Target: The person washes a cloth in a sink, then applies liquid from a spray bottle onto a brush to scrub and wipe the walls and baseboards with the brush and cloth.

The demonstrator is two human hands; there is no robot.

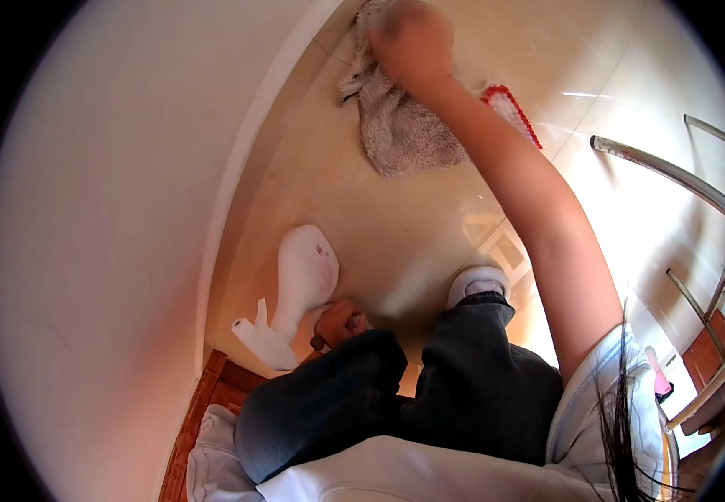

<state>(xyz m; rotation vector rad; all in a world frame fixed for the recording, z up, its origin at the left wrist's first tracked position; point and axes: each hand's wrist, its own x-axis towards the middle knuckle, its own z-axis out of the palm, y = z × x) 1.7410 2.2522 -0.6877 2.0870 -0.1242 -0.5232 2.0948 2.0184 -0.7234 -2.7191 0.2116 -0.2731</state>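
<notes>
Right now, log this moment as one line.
right hand: pressing grey cloth on tiled floor | left hand: gripping white spray bottle lying on floor | posture: crouched

White wall (112,251), metal chair frame (672,171), white shoe (478,283).

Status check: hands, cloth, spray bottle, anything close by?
Right hand pressed on grey cloth on floor tiles. Left hand beside white spray bottle. Metal chair frame at right, apart.
</notes>
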